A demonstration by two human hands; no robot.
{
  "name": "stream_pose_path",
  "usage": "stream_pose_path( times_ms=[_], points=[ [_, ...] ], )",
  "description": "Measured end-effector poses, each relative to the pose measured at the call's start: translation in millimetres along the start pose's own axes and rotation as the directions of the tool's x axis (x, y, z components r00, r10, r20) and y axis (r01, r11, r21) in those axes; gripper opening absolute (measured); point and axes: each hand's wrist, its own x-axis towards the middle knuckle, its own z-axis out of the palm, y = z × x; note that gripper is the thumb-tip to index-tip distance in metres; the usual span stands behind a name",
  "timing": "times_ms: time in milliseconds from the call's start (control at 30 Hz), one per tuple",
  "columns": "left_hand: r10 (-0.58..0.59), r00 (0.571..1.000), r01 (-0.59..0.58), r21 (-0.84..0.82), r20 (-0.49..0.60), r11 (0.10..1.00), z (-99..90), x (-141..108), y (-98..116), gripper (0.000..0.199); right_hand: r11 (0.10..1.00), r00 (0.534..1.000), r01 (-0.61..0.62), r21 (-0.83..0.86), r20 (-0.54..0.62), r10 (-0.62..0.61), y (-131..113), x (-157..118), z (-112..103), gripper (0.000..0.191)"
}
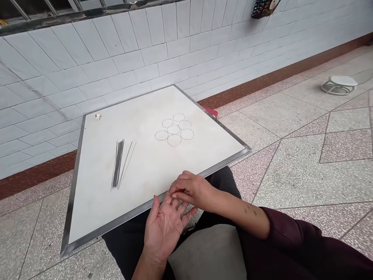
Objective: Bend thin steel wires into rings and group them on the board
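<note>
A thin, pale, curved metal wire (190, 216) is held at the fingers, its visible arc bowed beside the outer fingers of the left hand (164, 227). By the right hand (194, 190) a narrow pinch is made at the left fingertips — the gripped stretch of wire is hidden there. The left palm is turned up, its thumb spread wide and its fingers extended; the right forearm is brought in from the right, wrist bent, knuckles uppermost. Both hands are placed at the near metal edge of a white, flat-topped table (96, 217), where seven thin wire rings (174, 134) and a dark bundle of straight wires (118, 165) are laid.
</note>
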Motion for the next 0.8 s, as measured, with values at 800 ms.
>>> stream_pose_path(
  times_ms=[800],
  points=[
    [0.037,0.999,-0.036,-0.017,0.027,0.999,-7.8,2,-3,0.053,0.978,0.974,0.163,-0.128,-0.14,-0.181,-3,0,10,0.005]
  ],
)
